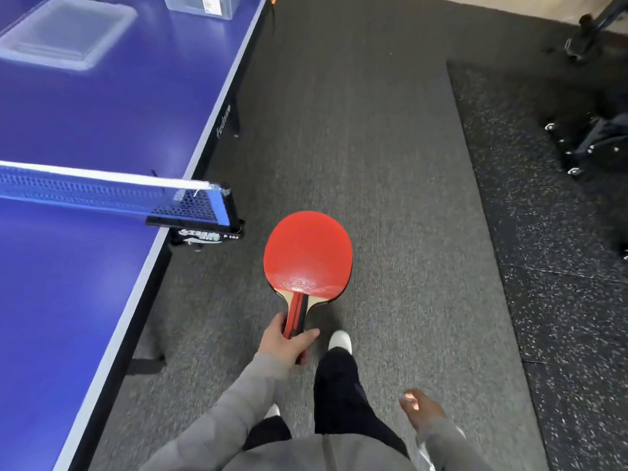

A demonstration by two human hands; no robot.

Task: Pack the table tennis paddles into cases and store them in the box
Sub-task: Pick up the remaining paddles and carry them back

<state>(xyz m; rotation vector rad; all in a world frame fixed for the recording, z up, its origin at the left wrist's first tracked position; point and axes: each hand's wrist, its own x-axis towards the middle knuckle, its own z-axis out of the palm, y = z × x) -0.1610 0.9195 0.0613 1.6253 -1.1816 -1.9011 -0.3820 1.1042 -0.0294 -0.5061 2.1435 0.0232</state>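
My left hand (287, 345) grips the handle of a red table tennis paddle (307, 254), held out over the grey carpet with its red face up and its blade pointing away from me. My right hand (421, 407) hangs at my side, low on the right, fingers loosely curled and holding nothing. At the far end of the blue table (85, 124) stands a clear plastic box (204, 5), cut off by the top edge. Its flat clear lid (68, 32) lies on the table to the left of it.
The table's side edge runs along my left, and the net (102, 192) with its black clamp post (217, 219) sticks out over that edge. Grey carpet (356, 147) stretches ahead. Speckled rubber mats (543, 249) and black wheeled equipment (591, 141) lie to the right.
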